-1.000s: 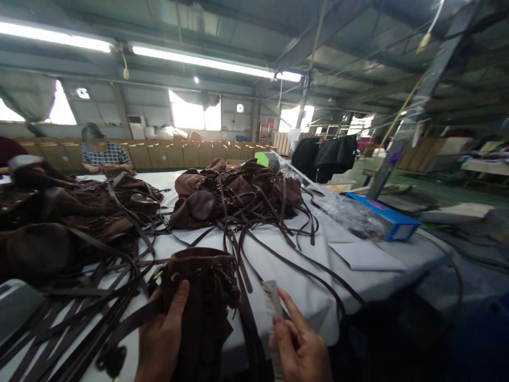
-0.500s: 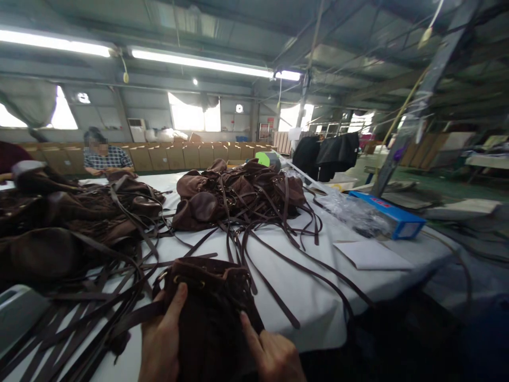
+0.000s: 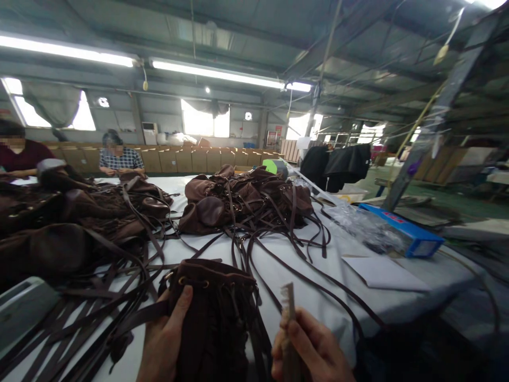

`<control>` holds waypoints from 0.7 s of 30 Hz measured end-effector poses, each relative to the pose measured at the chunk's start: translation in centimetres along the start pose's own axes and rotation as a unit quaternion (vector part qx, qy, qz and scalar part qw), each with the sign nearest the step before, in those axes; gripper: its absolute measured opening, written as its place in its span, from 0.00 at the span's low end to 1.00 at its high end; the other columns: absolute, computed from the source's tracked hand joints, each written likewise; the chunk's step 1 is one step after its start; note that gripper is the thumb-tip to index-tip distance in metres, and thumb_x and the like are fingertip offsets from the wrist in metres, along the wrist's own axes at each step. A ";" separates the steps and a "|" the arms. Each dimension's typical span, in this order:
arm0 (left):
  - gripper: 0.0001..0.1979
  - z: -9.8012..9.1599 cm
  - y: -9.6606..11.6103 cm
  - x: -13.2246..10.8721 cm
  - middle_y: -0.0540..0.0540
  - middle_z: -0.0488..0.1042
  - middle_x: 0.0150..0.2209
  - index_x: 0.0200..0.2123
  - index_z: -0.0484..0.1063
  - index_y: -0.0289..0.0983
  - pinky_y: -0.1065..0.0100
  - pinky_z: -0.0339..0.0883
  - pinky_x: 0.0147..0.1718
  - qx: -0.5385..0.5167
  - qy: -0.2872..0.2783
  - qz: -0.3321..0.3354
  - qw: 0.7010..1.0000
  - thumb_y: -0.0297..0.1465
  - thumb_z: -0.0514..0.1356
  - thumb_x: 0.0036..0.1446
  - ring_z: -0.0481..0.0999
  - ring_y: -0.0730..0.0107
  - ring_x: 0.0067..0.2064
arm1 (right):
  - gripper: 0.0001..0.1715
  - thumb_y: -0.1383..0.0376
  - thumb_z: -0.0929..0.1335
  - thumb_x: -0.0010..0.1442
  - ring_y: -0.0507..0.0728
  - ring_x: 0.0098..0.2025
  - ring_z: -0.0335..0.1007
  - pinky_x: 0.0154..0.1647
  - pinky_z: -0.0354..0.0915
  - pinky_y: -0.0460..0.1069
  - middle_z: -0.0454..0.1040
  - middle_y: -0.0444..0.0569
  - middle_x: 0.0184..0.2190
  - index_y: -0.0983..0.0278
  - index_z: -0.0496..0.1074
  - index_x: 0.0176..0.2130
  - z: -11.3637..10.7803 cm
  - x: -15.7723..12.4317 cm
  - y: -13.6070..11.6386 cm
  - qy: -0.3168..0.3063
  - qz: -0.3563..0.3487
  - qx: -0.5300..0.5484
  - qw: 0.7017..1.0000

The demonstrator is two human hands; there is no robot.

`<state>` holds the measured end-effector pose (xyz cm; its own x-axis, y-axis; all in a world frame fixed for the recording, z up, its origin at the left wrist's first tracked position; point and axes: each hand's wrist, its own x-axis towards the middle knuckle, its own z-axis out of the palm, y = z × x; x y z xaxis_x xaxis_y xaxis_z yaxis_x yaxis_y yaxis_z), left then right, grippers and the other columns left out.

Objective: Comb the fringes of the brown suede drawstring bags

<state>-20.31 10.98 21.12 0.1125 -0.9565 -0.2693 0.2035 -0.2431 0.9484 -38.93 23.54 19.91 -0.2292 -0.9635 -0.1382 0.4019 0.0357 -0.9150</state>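
A dark brown drawstring bag (image 3: 214,318) with brass eyelets round its open mouth stands upright before me at the table edge. My left hand (image 3: 167,334) grips its left side, thumb on the outside just below the rim. To the right of the bag and apart from it, my right hand (image 3: 310,345) is closed round a slim, toothbrush-like tool (image 3: 290,302). Its head, with short teeth or bristles facing left, sticks up above the fingers. Dark straps hang down the bag's right side.
Brown bags with long straps lie in a middle heap (image 3: 246,199) and a left heap (image 3: 99,212) on the white-covered table (image 3: 274,260). A blue box (image 3: 401,228), clear plastic (image 3: 358,223) and white paper (image 3: 384,271) lie right. Two people sit across, one in a checked shirt (image 3: 121,159).
My right hand has moved right, off the bag's front, and the toothbrush-like tool now shows in it. The left hand keeps its grip. The view has shifted slightly left.
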 end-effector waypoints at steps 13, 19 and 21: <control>0.06 -1.5 -1.1 -0.1 0.46 0.78 0.48 0.38 0.78 0.40 0.60 0.47 0.67 0.071 -0.013 0.100 0.992 0.28 0.65 0.55 0.64 0.57 0.64 | 0.05 0.66 0.64 0.49 0.47 0.23 0.49 0.22 0.46 0.44 0.56 0.39 0.20 0.65 0.65 0.24 0.4 4.1 2.4 -0.098 0.075 -0.355 0.927; 0.14 0.4 -2.5 0.1 0.40 0.80 0.41 0.48 0.74 0.36 0.51 0.70 0.54 -0.082 -0.113 -0.169 0.976 0.28 0.64 0.57 0.78 0.53 0.51 | 0.05 0.63 0.68 0.53 0.49 0.24 0.52 0.29 0.47 0.49 0.60 0.39 0.19 0.64 0.70 0.29 -3.8 6.6 2.3 0.150 -0.140 -0.554 0.807; 0.07 1.2 -3.8 0.1 0.40 0.80 0.42 0.41 0.75 0.34 0.59 0.70 0.55 -0.129 -0.129 -0.169 0.969 0.23 0.60 0.59 0.75 0.57 0.55 | 0.09 0.61 0.72 0.50 0.49 0.25 0.55 0.29 0.49 0.47 0.61 0.40 0.20 0.63 0.69 0.29 -4.8 8.1 3.1 0.181 -0.095 -0.460 0.864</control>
<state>-22.19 11.58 17.68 -0.2431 -0.8462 -0.4742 0.4271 -0.5323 0.7309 -43.80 17.08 14.18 -0.5428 -0.8349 0.0909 -0.5100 0.2417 -0.8255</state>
